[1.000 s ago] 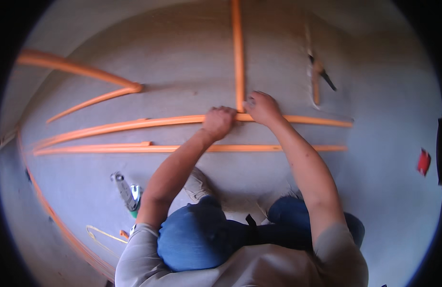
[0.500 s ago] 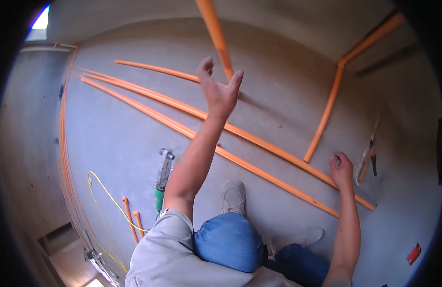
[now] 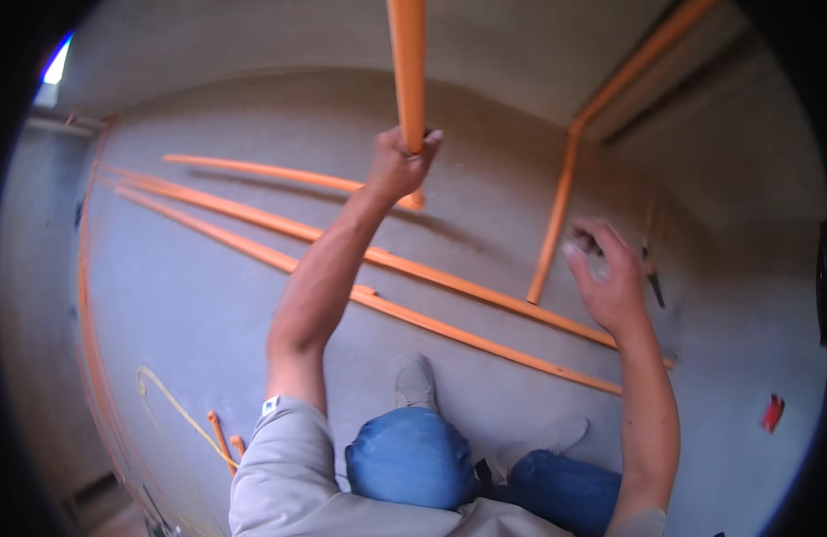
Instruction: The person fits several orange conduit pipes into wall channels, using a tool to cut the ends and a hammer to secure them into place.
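This looks like a building site: an unfinished room in the middle of pipe fitting. The floor (image 3: 512, 403) is raw grey, like concrete, and the wall (image 3: 252, 36) behind it is plain and grey too. Long orange pipes (image 3: 467, 286) lie loose across the ground, an upright orange pipe (image 3: 409, 72) rises among them, and an angled orange pipe (image 3: 554, 219) meets another at a bend. Thin orange lines (image 3: 84, 286) follow the left edge of the floor, near a trailing yellow cord (image 3: 179, 404) and short orange pieces (image 3: 222, 443).
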`<control>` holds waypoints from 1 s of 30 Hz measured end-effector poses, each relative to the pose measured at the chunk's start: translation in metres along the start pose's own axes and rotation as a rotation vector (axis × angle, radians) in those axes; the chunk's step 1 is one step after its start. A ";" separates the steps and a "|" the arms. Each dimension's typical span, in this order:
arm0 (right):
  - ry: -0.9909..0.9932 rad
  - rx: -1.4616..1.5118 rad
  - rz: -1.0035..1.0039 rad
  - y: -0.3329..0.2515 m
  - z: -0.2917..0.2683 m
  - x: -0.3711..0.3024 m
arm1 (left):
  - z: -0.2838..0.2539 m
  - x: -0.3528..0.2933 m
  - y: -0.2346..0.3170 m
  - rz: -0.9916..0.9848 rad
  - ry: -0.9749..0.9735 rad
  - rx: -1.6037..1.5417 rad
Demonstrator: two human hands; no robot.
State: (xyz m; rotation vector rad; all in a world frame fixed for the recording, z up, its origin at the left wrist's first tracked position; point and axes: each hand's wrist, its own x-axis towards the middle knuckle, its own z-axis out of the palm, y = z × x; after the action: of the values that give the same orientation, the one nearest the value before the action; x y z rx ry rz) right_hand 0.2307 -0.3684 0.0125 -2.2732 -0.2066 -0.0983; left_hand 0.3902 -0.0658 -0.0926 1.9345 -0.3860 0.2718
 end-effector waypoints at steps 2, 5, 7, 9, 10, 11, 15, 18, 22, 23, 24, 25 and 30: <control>0.070 -0.045 -0.060 -0.022 -0.014 0.010 | 0.017 0.002 0.042 -0.086 -0.025 -0.016; 0.259 -0.011 -0.219 -0.050 -0.034 0.034 | 0.056 0.007 0.099 -0.037 -0.083 -0.037; 0.361 0.082 -0.312 -0.067 -0.043 0.049 | 0.086 0.007 0.122 0.163 -0.053 -0.065; 0.392 0.321 -0.345 -0.081 -0.064 0.060 | 0.122 0.005 0.158 0.290 -0.096 -0.199; 0.630 0.407 -0.288 -0.103 -0.069 0.075 | 0.133 0.004 0.168 0.282 -0.117 -0.208; 0.642 0.389 -0.271 -0.106 -0.082 0.074 | 0.145 0.006 0.186 0.234 -0.204 -0.147; 0.805 0.832 -0.238 -0.099 -0.118 0.057 | 0.143 0.002 0.227 0.254 -0.597 0.094; 0.540 1.126 -0.253 -0.022 -0.237 0.018 | 0.118 -0.021 0.205 0.462 -0.755 0.382; 0.546 0.844 -0.257 -0.016 -0.280 -0.013 | 0.041 -0.035 0.129 0.427 -0.909 0.998; 0.548 0.851 -0.270 -0.012 -0.292 -0.021 | 0.033 -0.034 0.117 0.336 -0.908 1.008; 0.562 0.812 -0.253 -0.009 -0.302 -0.030 | 0.029 -0.033 0.107 0.246 -0.908 1.011; 0.575 0.766 -0.246 -0.014 -0.310 -0.035 | 0.023 -0.032 0.103 0.256 -0.892 1.016; 0.483 0.708 -0.326 0.004 -0.332 -0.020 | 0.032 -0.081 0.096 -0.180 -1.163 0.493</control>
State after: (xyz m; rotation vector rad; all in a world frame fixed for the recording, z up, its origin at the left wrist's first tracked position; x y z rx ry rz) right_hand 0.2112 -0.6246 0.2230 -1.4454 -0.2967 -0.6322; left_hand 0.2788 -0.1181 -0.0523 2.4308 -0.9407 -1.0189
